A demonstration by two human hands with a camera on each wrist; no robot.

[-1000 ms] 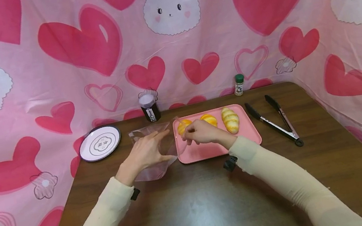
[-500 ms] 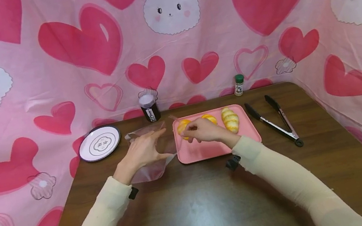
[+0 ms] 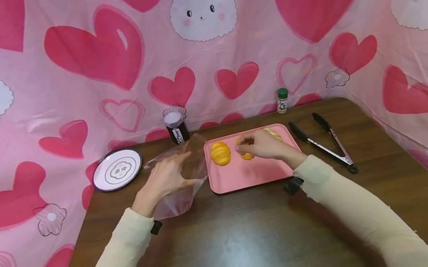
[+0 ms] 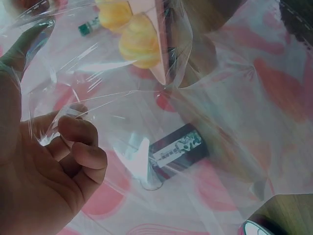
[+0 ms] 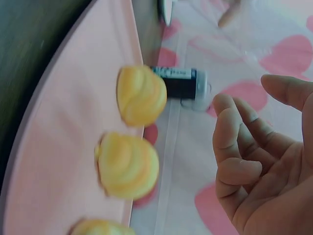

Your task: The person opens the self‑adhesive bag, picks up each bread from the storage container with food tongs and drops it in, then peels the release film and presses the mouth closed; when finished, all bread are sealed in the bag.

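Observation:
In the head view my left hand (image 3: pixel 166 180) is at a clear plastic bag (image 3: pixel 176 202), thumb and index finger spread wide apart at its mouth. The left wrist view shows the bag's film (image 4: pixel 225 122) stretched across the thumb and index finger, the other fingers loosely bent. My right hand (image 3: pixel 261 144) hovers over the pink tray (image 3: pixel 239 177), thumb and fingertips apart and nothing between them in the right wrist view. On the tray lie an orange-yellow bread roll (image 3: pixel 220 153), a second roll (image 5: pixel 128 164) partly behind the right hand, and a paler long roll (image 3: pixel 271 132), mostly hidden.
Black-tipped metal tongs (image 3: pixel 333 143) lie right of the tray. A white plate (image 3: pixel 118 169) with a dark rim stands at the left. Behind are a dark jar with a pale lid (image 3: pixel 176 128) and a green-capped shaker (image 3: pixel 282 100), close to the heart-patterned cloth (image 3: pixel 209 82).
My right hand has moved away from the bag's edge to the right, over the middle roll, uncovering the left roll. The left hand has shifted slightly left and stays at the bag.

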